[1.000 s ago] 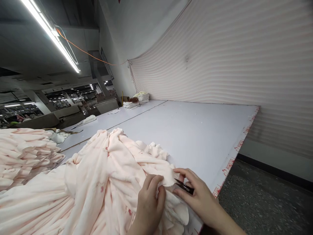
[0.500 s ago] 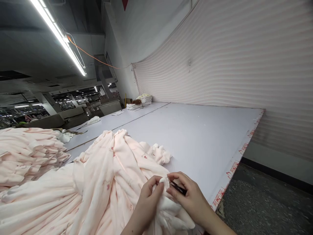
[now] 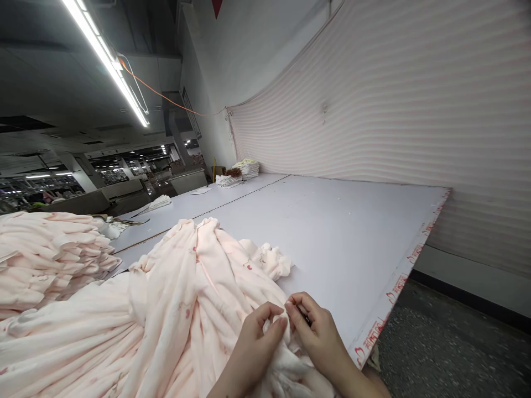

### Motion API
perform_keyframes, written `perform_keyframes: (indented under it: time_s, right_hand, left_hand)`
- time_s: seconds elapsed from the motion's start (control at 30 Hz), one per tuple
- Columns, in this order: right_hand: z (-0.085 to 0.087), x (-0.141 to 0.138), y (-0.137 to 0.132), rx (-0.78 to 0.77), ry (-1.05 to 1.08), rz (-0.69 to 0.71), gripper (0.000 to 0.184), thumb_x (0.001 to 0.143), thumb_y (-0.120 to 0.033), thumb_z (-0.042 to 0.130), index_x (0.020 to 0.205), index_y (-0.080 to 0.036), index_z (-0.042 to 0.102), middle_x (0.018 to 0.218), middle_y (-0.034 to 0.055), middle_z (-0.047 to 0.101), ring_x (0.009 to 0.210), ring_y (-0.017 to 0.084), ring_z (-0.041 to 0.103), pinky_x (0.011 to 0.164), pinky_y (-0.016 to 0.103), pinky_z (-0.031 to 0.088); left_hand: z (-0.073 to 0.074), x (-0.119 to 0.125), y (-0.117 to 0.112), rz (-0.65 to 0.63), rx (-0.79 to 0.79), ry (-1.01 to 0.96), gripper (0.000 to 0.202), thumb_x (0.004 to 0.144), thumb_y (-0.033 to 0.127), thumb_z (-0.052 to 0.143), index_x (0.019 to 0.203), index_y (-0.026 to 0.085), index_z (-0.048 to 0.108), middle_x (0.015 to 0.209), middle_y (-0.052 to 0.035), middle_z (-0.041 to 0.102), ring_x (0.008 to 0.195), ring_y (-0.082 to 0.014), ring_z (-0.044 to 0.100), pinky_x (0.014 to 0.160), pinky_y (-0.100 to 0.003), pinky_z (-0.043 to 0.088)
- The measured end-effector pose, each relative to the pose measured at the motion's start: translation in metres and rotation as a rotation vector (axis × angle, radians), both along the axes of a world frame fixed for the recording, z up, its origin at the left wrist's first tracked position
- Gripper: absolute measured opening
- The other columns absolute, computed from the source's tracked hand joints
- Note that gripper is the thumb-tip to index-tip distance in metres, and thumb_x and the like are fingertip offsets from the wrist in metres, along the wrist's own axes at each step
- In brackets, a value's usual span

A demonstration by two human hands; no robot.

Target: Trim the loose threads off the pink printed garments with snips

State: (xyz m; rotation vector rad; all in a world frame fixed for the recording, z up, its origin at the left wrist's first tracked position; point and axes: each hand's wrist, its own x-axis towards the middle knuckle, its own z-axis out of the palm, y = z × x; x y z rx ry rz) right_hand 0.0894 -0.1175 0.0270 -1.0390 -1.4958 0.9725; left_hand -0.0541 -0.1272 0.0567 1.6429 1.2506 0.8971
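Note:
A pale pink fleece fabric piece [image 3: 215, 293] with small red and brown prints lies gathered in folds on the table in front of me. My left hand [image 3: 263, 337] pinches an edge of it between thumb and fingertips. Close beside it, almost touching, is my right hand [image 3: 313, 326], closed around a small dark tool [image 3: 307, 319] that looks like thread snips. Most of the tool is hidden by the fingers, so its blades cannot be made out. More fabric hangs below both hands.
A pile of similar pink fabric [image 3: 50, 254] sits at the left. Farther back on the pale table [image 3: 332, 221] stand folded white stacks [image 3: 230, 179]. A striped cloth [image 3: 373, 110] hangs along the wall. The table's right edge, with red print, borders the dark floor [image 3: 452, 337].
My right hand has turned so its fingertips meet the left's, and the dark tool is now more hidden. The raised fabric edge between the hands shows less.

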Motion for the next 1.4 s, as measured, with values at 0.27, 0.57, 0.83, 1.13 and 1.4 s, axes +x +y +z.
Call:
perform_keyframes:
  time_s: [0.27,0.57,0.83,1.13,1.4]
  right_hand:
    - [0.004,0.016,-0.006,-0.020,-0.076,0.086,0.022,0.085,-0.037,0.052,0.089,-0.020,0.066,0.084,0.0036,0.064,0.079,0.018,0.059,0.068,0.026,0.045]
    - [0.007,0.011,-0.002,-0.041,-0.072,0.077,0.026,0.085,-0.038,0.054,0.095,-0.022,0.072,0.079,0.0035,0.066,0.072,0.017,0.060,0.061,0.025,0.044]
    - [0.003,0.015,0.003,-0.141,0.077,0.072,0.024,0.080,-0.037,0.058,0.086,-0.017,0.070,0.079,0.0050,0.068,0.076,0.020,0.061,0.067,0.029,0.047]
    - [0.008,0.008,0.016,-0.018,0.072,0.044,0.027,0.087,-0.037,0.050,0.071,-0.017,0.058,0.064,-0.0013,0.053,0.063,0.013,0.049,0.056,0.023,0.039]
    - [0.010,0.023,0.018,-0.035,0.108,0.126,0.019,0.081,-0.034,0.058,0.092,-0.019,0.062,0.087,0.0040,0.062,0.084,0.020,0.059,0.074,0.027,0.046]
  left_hand:
    - [-0.001,0.001,-0.004,0.121,-0.014,-0.188,0.019,0.085,0.034,0.050,0.083,0.018,0.060,0.078,0.0003,0.057,0.078,-0.0163,0.051,0.073,-0.024,0.041]
    - [0.002,0.000,-0.001,0.066,-0.005,-0.125,0.017,0.084,0.030,0.051,0.086,0.018,0.063,0.083,-0.0013,0.062,0.082,-0.0181,0.053,0.079,-0.027,0.041]
    - [0.001,0.000,0.003,0.073,-0.118,-0.183,0.019,0.080,0.035,0.055,0.083,0.017,0.061,0.077,-0.0001,0.057,0.077,-0.0168,0.051,0.072,-0.026,0.041]
    - [0.007,-0.001,0.005,-0.004,-0.220,-0.189,0.019,0.083,0.034,0.054,0.075,0.017,0.056,0.073,0.0006,0.056,0.072,-0.0137,0.049,0.070,-0.024,0.040]
    - [0.006,0.007,0.003,0.110,-0.298,-0.416,0.024,0.079,0.043,0.057,0.083,0.020,0.053,0.075,0.0027,0.052,0.068,-0.0133,0.049,0.064,-0.025,0.045]
